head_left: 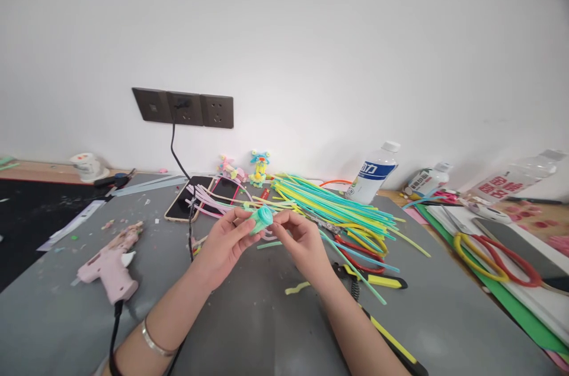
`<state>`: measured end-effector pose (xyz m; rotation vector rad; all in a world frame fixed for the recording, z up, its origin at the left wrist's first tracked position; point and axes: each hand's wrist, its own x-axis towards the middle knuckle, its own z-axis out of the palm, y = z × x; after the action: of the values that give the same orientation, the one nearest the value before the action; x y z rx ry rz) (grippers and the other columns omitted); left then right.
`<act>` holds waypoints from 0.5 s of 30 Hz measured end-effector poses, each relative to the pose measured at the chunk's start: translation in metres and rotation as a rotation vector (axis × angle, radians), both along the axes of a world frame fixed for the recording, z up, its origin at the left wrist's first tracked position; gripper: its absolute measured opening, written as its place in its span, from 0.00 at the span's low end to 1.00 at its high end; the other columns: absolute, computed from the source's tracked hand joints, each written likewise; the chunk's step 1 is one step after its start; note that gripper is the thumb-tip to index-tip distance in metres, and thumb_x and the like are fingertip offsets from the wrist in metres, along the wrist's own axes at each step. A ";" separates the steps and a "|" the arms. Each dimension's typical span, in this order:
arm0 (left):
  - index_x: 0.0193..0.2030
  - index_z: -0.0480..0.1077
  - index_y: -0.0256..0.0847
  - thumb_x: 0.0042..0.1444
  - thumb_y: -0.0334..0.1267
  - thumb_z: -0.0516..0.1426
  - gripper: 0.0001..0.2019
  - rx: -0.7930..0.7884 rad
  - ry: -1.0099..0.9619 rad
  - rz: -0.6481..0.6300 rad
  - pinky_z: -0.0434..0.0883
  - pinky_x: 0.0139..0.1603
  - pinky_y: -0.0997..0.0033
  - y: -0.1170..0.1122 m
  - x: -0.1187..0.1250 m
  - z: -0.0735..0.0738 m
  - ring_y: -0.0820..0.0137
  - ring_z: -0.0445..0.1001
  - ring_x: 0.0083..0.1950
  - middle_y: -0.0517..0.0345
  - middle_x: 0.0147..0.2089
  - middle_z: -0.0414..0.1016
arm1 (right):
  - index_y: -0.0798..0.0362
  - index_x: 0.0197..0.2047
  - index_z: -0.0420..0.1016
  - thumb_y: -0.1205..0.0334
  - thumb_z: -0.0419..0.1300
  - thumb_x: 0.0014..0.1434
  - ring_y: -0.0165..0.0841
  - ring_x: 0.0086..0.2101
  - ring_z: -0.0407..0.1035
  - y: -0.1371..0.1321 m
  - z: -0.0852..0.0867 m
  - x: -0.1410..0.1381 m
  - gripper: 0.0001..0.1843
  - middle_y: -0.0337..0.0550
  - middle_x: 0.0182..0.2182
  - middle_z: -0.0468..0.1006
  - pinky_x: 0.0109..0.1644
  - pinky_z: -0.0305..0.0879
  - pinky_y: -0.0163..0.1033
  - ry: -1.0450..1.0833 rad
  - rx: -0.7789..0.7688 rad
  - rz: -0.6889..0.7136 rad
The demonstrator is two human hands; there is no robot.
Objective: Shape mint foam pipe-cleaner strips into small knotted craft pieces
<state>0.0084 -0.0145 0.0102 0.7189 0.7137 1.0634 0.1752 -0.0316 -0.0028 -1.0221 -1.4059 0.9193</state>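
Observation:
Both my hands meet over the grey mat (267,328) at the table's middle. My left hand (224,242) is closed around a small teal rolled coil (261,219), fingers pinching its side. My right hand (301,239) pinches the coil's other side, fingers curled. Just behind them lies a big pile of teal, yellow and pink strips (329,204).
A pink glue gun (111,266) lies at left, its cord running to a wall socket (184,108). A phone (195,198), two small figures (259,167), bottles (373,173), red-handled scissors (362,251), pliers (377,281), and another pair of scissors on paper sheets (493,257) at right.

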 end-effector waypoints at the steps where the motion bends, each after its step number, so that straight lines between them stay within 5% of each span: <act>1: 0.31 0.72 0.37 0.42 0.38 0.72 0.15 0.003 -0.003 0.013 0.78 0.38 0.78 0.000 0.001 -0.002 0.75 0.78 0.33 0.61 0.33 0.79 | 0.52 0.30 0.72 0.55 0.61 0.59 0.35 0.32 0.68 0.000 -0.001 -0.001 0.11 0.42 0.28 0.75 0.38 0.65 0.40 -0.043 0.039 -0.037; 6: 0.31 0.71 0.37 0.44 0.36 0.72 0.14 0.019 -0.007 0.058 0.77 0.38 0.79 -0.001 0.006 -0.008 0.76 0.78 0.34 0.61 0.34 0.79 | 0.52 0.28 0.73 0.59 0.60 0.60 0.34 0.30 0.66 0.000 -0.003 -0.003 0.09 0.41 0.26 0.75 0.37 0.63 0.39 -0.133 0.108 -0.105; 15: 0.30 0.67 0.38 0.46 0.40 0.70 0.16 -0.001 0.029 -0.041 0.79 0.37 0.77 -0.002 0.007 -0.005 0.72 0.80 0.36 0.60 0.34 0.79 | 0.52 0.28 0.76 0.59 0.62 0.58 0.36 0.30 0.72 0.000 -0.004 -0.006 0.08 0.42 0.26 0.79 0.38 0.68 0.41 -0.071 0.039 -0.137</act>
<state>0.0157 -0.0165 0.0047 0.7467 0.7216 1.0174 0.1696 -0.0320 -0.0064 -1.1160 -1.3891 0.7592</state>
